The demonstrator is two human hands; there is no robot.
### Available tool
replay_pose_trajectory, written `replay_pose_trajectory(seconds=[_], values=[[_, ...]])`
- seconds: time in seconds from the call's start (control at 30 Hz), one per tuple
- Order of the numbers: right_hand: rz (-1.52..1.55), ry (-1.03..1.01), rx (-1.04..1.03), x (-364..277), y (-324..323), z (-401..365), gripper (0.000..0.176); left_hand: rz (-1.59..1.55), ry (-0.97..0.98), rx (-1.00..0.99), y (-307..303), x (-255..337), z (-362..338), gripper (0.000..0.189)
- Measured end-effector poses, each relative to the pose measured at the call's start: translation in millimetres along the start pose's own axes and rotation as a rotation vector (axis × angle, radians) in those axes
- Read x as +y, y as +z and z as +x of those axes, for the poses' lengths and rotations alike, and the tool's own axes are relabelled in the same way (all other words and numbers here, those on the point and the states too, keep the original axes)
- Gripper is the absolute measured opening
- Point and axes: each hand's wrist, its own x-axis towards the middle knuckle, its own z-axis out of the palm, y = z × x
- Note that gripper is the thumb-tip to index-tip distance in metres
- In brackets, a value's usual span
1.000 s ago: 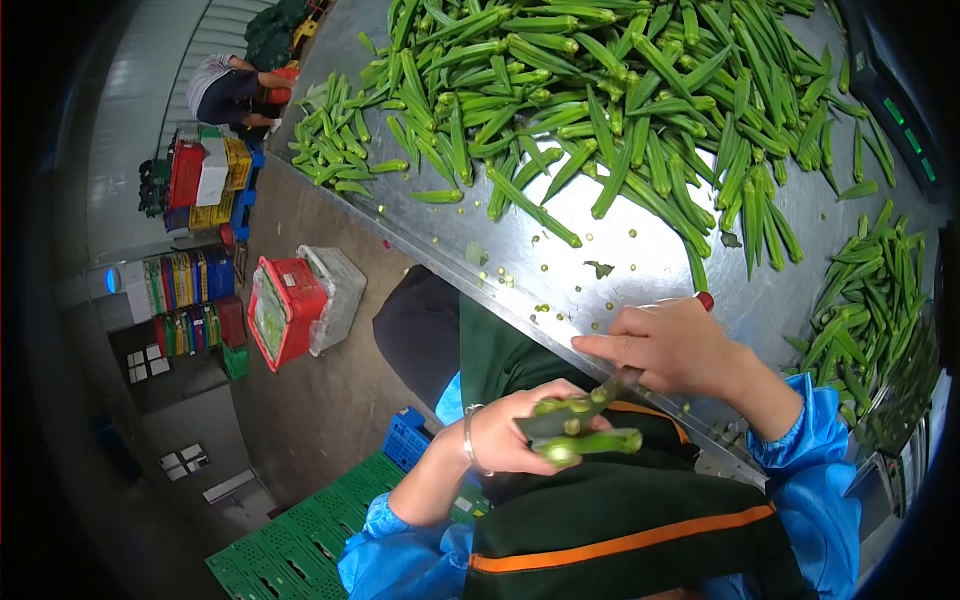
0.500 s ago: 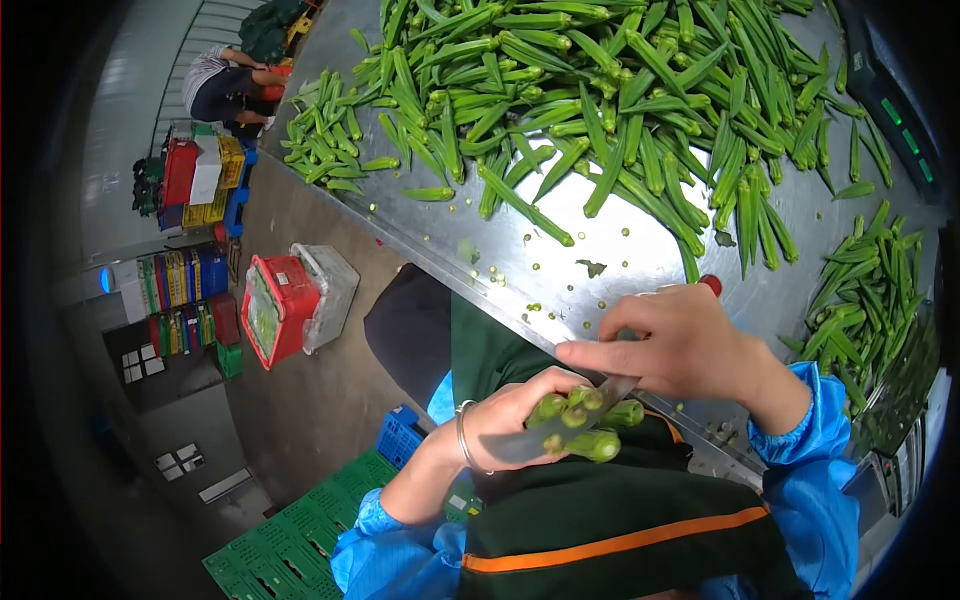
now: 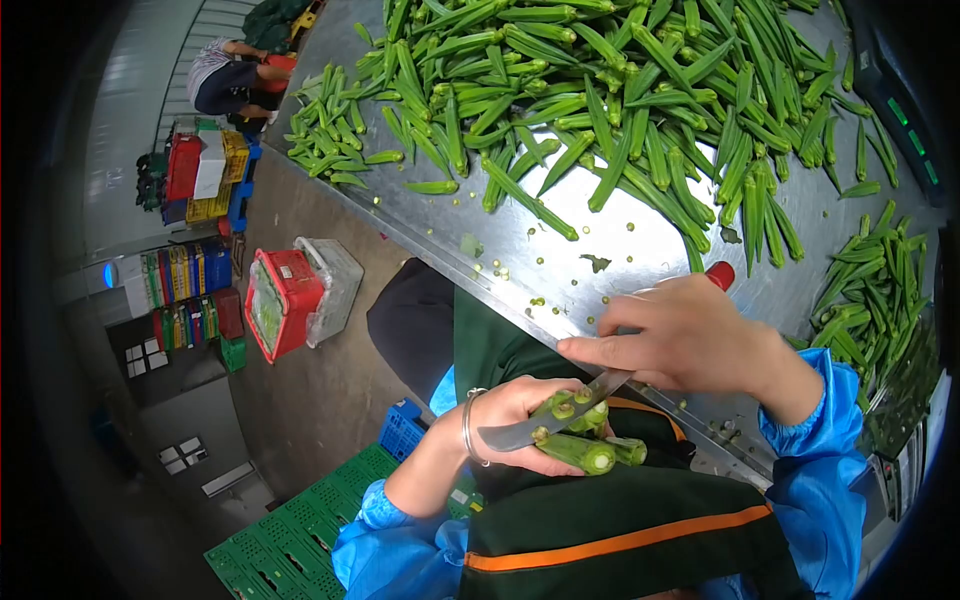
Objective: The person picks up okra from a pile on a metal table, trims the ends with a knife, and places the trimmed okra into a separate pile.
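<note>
My left hand (image 3: 503, 412), with a bracelet at the wrist, is wrapped round a small bunch of okra (image 3: 600, 456), stem ends facing up and outward. My right hand (image 3: 690, 330) grips a knife (image 3: 512, 436); its red handle end pokes out behind the hand. The curved blade lies across the okra stem ends, and small cut pieces sit on or against it. Above both hands, a big pile of okra (image 3: 600, 100) spreads over the metal table (image 3: 560, 262). Small trimmed stem ends and leaf bits are scattered near the table edge.
A smaller okra heap (image 3: 325, 125) lies at the table's left corner, another okra heap (image 3: 868, 290) at the right. A scale with green digits (image 3: 910, 130) stands far right. On the floor are a red crate (image 3: 285, 300) and green crates (image 3: 300, 525). A person (image 3: 225, 85) bends over far left.
The knife blade, blurred before, is now sharp and has shifted slightly across the okra ends. The okra bunch has turned a little in my left hand. More of the red handle shows.
</note>
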Motion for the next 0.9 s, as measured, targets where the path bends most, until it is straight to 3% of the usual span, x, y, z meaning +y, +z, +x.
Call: replay_pose_trajectory(seconds=[0.53, 0.9], values=[[0.115, -0.025, -0.153, 3, -3, 0, 0.043, -0.132, -0.02, -0.022, -4, -15, 3, 0.055], [0.019, 0.039, 0.0, -3, 16, -5, 0.043, 0.068, -0.014, 0.017, 4, -6, 5, 0.054]])
